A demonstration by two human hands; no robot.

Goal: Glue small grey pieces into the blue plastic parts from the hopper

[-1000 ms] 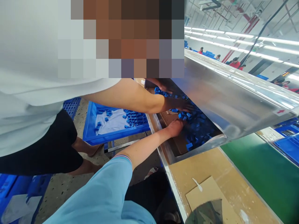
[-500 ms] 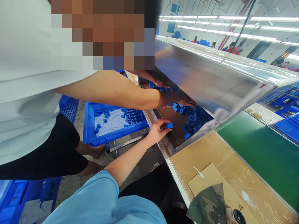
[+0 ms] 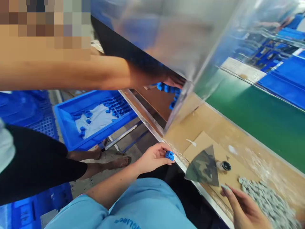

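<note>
- The left hand [image 3: 157, 156], at 5 o'clock of the view, pinches a blue block [image 3: 169, 155] between thumb and fingers, close by the front edge of the tabletop [image 3: 215, 127].
- The block looks small, stiff and light, probably plastic, perhaps a little smooth; it seems hard to crush by finger pressure.
- Opposite side faces look the best place to hold it, keeping fingertips off the dark spot, perhaps a hole, in its exposed face.
- The right hand [image 3: 250, 208], between 4 and 5 o'clock, has thumb and finger drawn together; blur hides whether a piece sits between them.
- Nearest that hand, at 4 o'clock, is a heap of grey pieces [image 3: 269, 197]; a lidded jar [image 3: 224, 166] stands nearby.
- More blocks lie in a blue crate [image 3: 63, 127] at 9 o'clock.
</note>
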